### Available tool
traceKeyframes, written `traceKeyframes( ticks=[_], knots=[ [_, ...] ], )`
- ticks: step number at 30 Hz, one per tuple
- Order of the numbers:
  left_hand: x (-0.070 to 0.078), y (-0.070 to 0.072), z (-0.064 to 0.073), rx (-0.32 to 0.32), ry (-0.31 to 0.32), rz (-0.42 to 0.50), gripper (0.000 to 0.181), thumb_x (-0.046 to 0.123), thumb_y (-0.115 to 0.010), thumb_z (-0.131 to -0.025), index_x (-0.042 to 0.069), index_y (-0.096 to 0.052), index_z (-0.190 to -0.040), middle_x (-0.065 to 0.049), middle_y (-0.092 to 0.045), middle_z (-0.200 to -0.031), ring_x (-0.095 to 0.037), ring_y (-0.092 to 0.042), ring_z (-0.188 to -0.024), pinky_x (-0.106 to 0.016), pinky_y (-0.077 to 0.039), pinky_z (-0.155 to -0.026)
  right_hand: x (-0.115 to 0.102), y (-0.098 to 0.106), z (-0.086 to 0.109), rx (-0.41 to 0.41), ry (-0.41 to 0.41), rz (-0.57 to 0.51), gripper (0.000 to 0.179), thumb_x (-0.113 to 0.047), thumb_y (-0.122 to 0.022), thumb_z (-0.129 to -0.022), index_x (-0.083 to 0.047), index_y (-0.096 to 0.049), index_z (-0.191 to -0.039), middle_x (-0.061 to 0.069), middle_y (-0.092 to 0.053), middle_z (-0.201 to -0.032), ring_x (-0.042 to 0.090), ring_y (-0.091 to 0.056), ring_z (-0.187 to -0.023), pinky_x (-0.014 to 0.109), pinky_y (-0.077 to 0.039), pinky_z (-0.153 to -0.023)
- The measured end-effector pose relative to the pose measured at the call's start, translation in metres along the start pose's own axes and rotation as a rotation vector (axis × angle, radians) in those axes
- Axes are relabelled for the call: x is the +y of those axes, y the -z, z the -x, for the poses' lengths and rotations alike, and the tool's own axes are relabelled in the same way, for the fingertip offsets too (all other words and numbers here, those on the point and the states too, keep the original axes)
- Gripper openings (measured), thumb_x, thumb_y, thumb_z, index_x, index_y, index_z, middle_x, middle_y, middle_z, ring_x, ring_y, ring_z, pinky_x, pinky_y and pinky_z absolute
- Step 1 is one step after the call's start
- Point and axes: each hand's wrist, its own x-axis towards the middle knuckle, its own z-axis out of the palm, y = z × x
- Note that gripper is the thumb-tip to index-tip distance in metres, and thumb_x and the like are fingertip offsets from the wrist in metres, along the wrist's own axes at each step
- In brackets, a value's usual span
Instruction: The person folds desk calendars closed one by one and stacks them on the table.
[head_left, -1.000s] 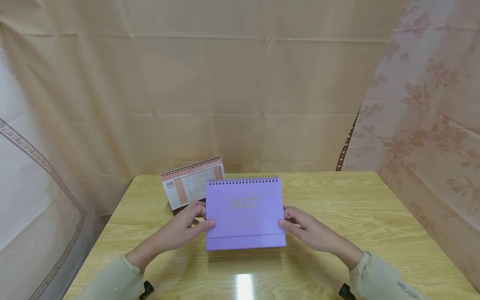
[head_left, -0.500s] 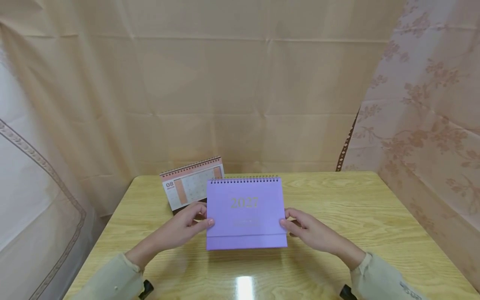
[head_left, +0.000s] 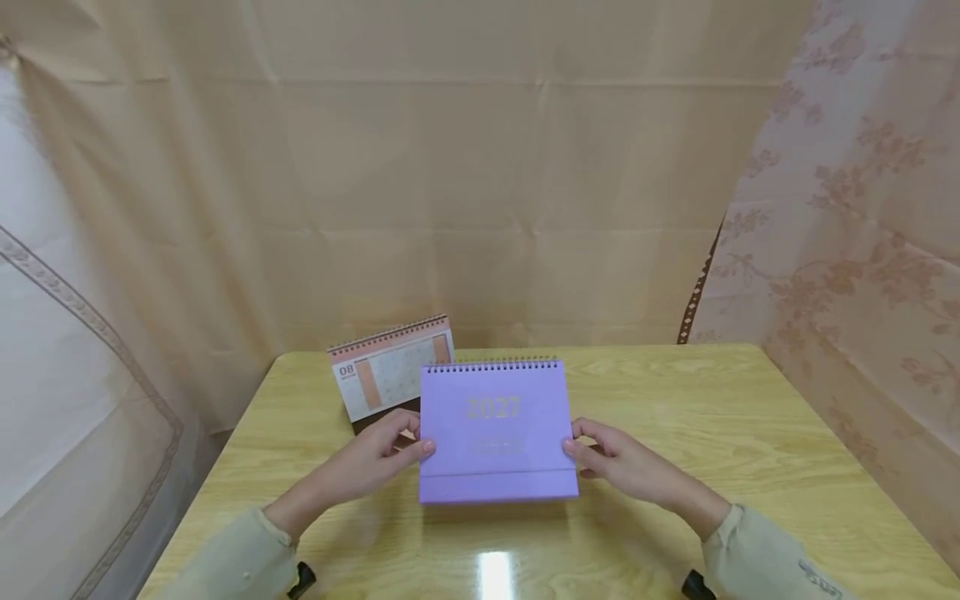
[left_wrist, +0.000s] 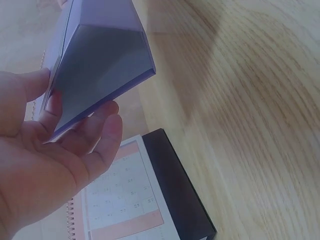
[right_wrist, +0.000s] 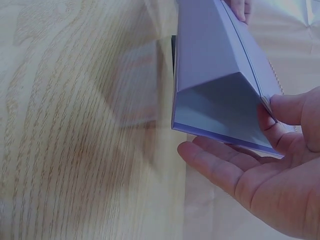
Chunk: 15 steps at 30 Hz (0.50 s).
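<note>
A purple desk calendar [head_left: 497, 429] marked 2027, with a spiral binding along its top, is held in front of me by both hands. My left hand [head_left: 382, 454] grips its left edge, thumb on the front cover and fingers behind. On the opposite edge my right hand [head_left: 618, 462] pinches it the same way. Both wrist views show the folded stand's hollow side; in the right wrist view the calendar [right_wrist: 215, 55] is raised off the wood, its other fingers [right_wrist: 215, 165] spread under the back panel. Behind it at left stands a second desk calendar [head_left: 390, 375], pink and white, marked 08, partly covered.
The wooden table [head_left: 675, 400] has a light glare near its front edge. A beige curtain [head_left: 480, 167] hangs behind it, with a floral cloth [head_left: 862, 250] on the right and a white cloth [head_left: 60, 375] on the left.
Both hands keep their hold on the purple calendar. The whole head view has shifted slightly, so the calendars and table appear a little farther right; little else differs.
</note>
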Motion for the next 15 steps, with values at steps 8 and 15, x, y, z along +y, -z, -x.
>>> traceKeyframes(
  ticks=[8,15],
  knots=[
    [-0.0054,-0.0032,-0.0013,0.023,0.031,-0.022,0.022,0.028,-0.063,-0.103,0.008,-0.053,-0.101,-0.015,-0.057,-0.134,-0.026,-0.069,-0.107,-0.030,-0.056,-0.080,0.0060,0.0004,-0.0010,-0.010,0.005,-0.011,0.025,-0.027,-0.047,-0.110,-0.002,-0.050,-0.110,0.010,-0.049,-0.090,0.027,-0.062,-0.102,0.054,-0.051,-0.097],
    [-0.0094,-0.0078,-0.0074,0.008,0.047,-0.049,0.025,0.031,-0.062,-0.103,0.008,-0.053,-0.105,-0.013,-0.060,-0.128,-0.020,-0.069,-0.102,-0.031,-0.054,-0.076,0.0100,0.0023,-0.0021,0.028,-0.029,-0.055,0.043,-0.029,-0.051,-0.108,0.001,-0.054,-0.138,0.023,-0.058,-0.130,0.040,-0.057,-0.121,0.053,-0.052,-0.096]
  ],
)
